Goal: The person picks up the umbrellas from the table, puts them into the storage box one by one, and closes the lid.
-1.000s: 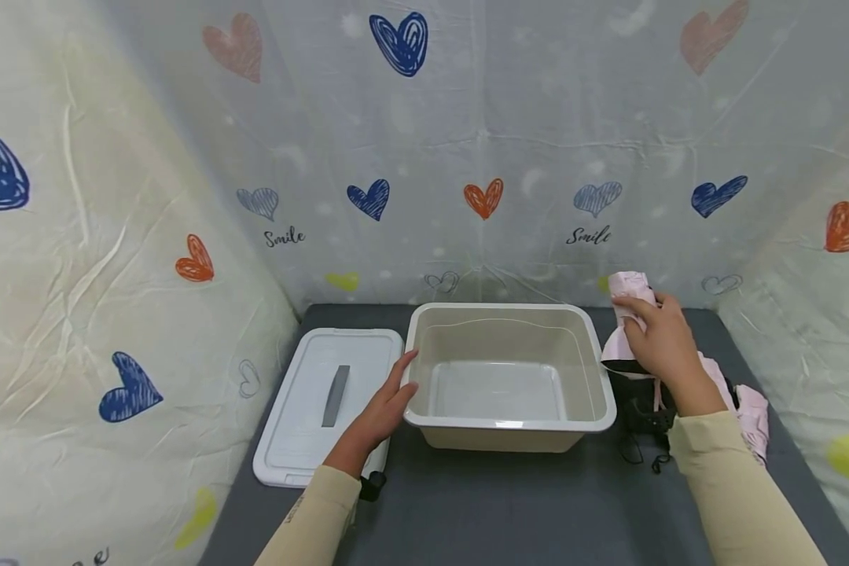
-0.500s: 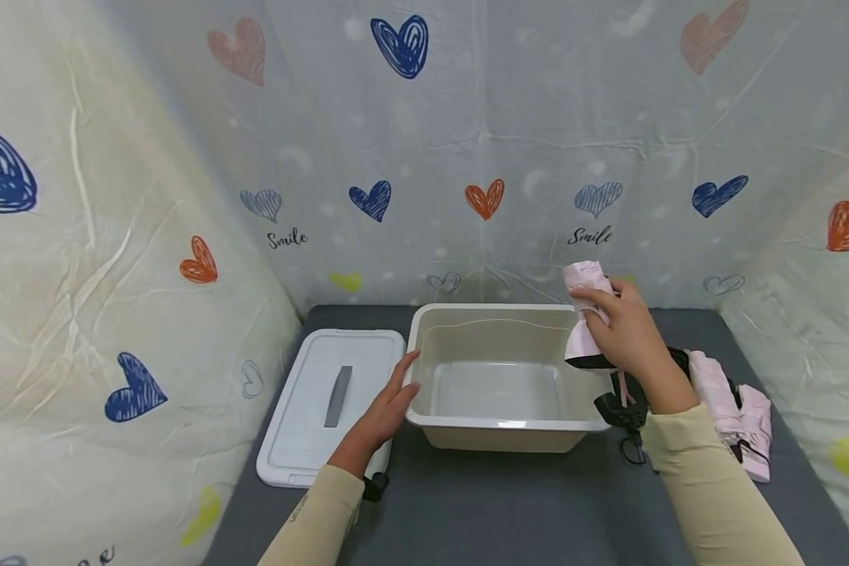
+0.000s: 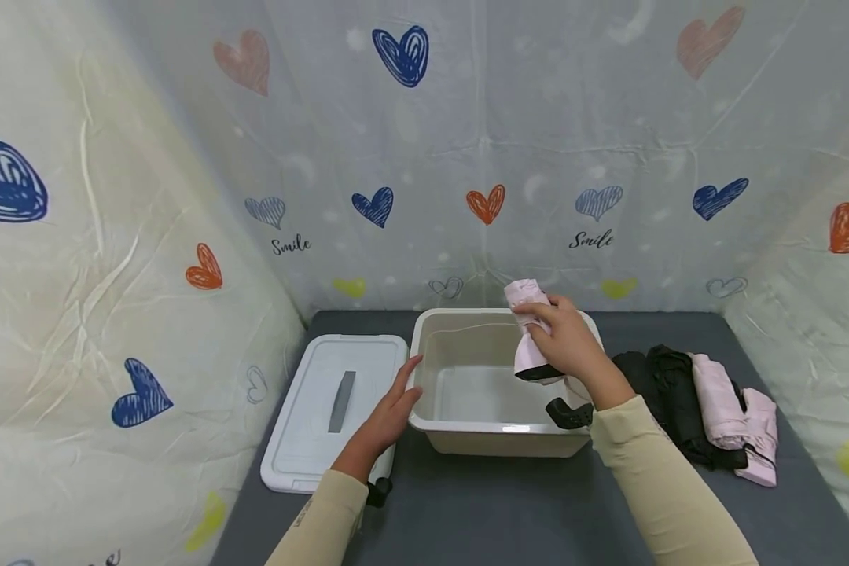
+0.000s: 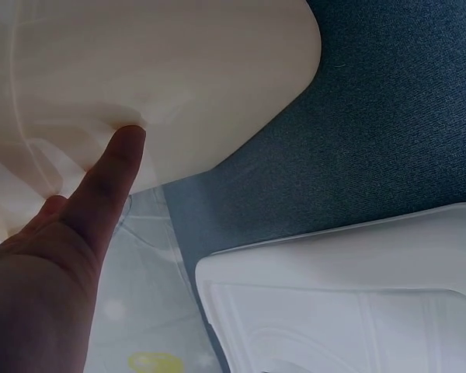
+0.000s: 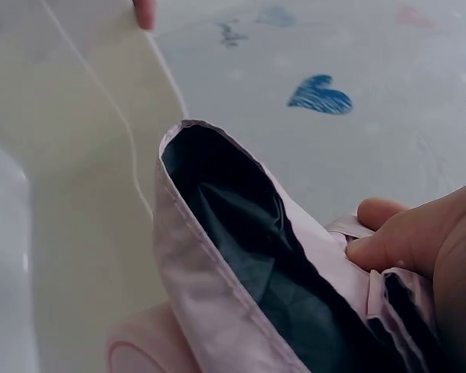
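Over the beige plastic storage box (image 3: 460,440), my right hand (image 3: 566,334) holds a pink folding umbrella (image 3: 527,346) with a black lining. Its loose fabric edge gapes in the right wrist view, where the thumb presses the pink folds (image 5: 210,287) and a rounded pink end (image 5: 151,342) shows below. My left hand (image 3: 389,409) rests on the box's left side, its fingers extended. In the left wrist view, one fingertip touches the outer wall (image 4: 217,85).
A white lid (image 3: 304,440) with a grey handle (image 3: 342,401) lies left of the box. To the right lie black folded umbrellas (image 3: 672,393) and pink ones (image 3: 722,409) on the dark grey table (image 3: 481,511). A heart-printed curtain (image 3: 424,157) surrounds the table.
My right hand has carried the pink umbrella leftward from the pile at the right to over the box. The left hand has stayed at the box's left side.
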{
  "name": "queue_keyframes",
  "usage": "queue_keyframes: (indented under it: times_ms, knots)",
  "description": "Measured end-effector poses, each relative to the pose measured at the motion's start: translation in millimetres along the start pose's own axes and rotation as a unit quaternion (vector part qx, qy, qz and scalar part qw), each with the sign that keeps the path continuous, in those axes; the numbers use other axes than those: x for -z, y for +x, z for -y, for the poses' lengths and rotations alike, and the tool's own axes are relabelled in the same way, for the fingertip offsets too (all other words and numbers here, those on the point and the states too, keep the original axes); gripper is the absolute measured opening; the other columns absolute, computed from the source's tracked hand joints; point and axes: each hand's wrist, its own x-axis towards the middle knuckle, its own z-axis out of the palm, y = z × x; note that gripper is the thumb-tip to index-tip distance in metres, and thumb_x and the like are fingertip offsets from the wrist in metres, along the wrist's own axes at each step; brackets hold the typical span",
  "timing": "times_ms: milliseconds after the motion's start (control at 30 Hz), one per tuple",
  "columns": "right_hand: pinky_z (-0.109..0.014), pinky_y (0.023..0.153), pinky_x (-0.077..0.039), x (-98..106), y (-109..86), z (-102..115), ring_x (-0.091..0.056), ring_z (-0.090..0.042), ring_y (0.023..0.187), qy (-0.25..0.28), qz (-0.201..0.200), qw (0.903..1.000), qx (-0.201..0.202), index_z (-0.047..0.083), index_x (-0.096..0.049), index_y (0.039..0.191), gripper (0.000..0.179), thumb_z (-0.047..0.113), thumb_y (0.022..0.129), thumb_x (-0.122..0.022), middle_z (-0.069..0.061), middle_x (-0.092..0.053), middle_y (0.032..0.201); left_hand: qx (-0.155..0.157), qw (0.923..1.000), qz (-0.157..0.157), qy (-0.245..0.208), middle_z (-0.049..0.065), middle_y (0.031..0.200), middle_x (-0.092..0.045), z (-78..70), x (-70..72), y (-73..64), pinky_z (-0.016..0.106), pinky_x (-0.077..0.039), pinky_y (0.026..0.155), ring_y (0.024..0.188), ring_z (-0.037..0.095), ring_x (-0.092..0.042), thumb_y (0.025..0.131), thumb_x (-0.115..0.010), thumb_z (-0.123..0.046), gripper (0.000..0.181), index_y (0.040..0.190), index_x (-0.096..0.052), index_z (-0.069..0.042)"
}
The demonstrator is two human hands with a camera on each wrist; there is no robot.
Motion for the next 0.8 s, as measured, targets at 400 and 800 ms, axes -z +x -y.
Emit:
queue_keyframes:
  times_ms: [400, 800]
  knots:
    - [-0.046, 0.080, -0.050, -49.9, 19.1, 15.0, -0.054, -0.037, 0.109, 0.013, 0.051, 0.9986, -0.008, 0.023, -0.066, 0.124, 0.032, 0.019, 0.094, -0.055, -0.023, -0.046, 0.136, 0.004, 1.0000, -0.007, -0.004, 0.009, 0.161, -0.020, 1.8, -1.7, -0.1, 0.063, -0.027, 0.108, 0.141, 0.037, -0.032, 0.104, -0.035, -0.025, 0.052, 0.153, -0.020, -0.036]
    - [-0.045, 0.085, -0.047, -83.4, 36.1, 16.1, -0.053, -0.031, 0.104, 0.013, 0.093, 0.9952, 0.027, 0.016, -0.071, 0.111, 0.027, 0.010, 0.089, -0.057, -0.019, -0.058, 0.120, -0.003, 1.0000, -0.005, 0.006, 0.011, 0.161, -0.021, 0.1, -0.2, -1.2, 0.063, -0.029, 0.107, 0.140, 0.038, -0.033, 0.104, -0.035, -0.028, 0.052, 0.153, -0.019, -0.034]
